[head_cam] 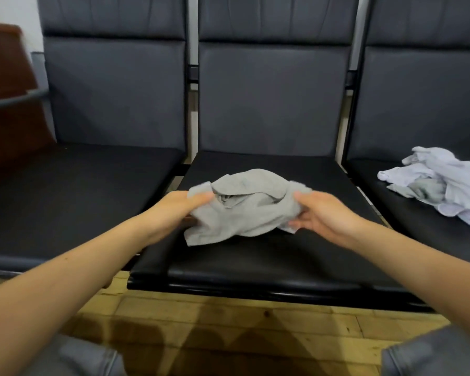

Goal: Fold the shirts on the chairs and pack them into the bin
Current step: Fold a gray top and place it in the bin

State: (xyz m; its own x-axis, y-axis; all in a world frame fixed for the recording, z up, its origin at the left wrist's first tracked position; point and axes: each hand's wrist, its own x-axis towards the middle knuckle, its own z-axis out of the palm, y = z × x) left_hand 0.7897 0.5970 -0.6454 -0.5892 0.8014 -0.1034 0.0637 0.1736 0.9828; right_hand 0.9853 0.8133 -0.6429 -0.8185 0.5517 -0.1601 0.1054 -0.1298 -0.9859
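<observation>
— Shirts first: how many can you count?

— Two heaps of cloth. One crumpled grey cotton shirt (244, 206) sits over the middle of three dark padded seats, and one rumpled pale lilac-white garment pile (442, 185) lies on the right-hand seat (407, 213), well apart from the grey one. A bit of grey cloth shows inside that pale pile; I cannot tell whether it is a separate shirt.

— And the hands?

— Two bare hands, both on the grey shirt. The left hand (174, 207) grips its left edge, fingers (201, 198) curled into the fabric with the thumb on top. The right hand (323, 213) grasps the right edge, thumb over the cloth and the other fingers underneath. The shirt is bunched between them, its lower part resting on the middle seat (255, 261).

— How many chairs?

— Three black leatherette chairs joined in a row, each with a panelled backrest. The left seat (79, 185) carries nothing I can see.

— The room?

— Yellowish wooden plank floor (228, 327) below the seat fronts, with shadows across it. A reddish-brown wooden piece of furniture (8, 104) stands at the far left, blurred, beside a grey metal armrest (14, 100). Grey trouser knees (432, 354) show at the bottom corners
</observation>
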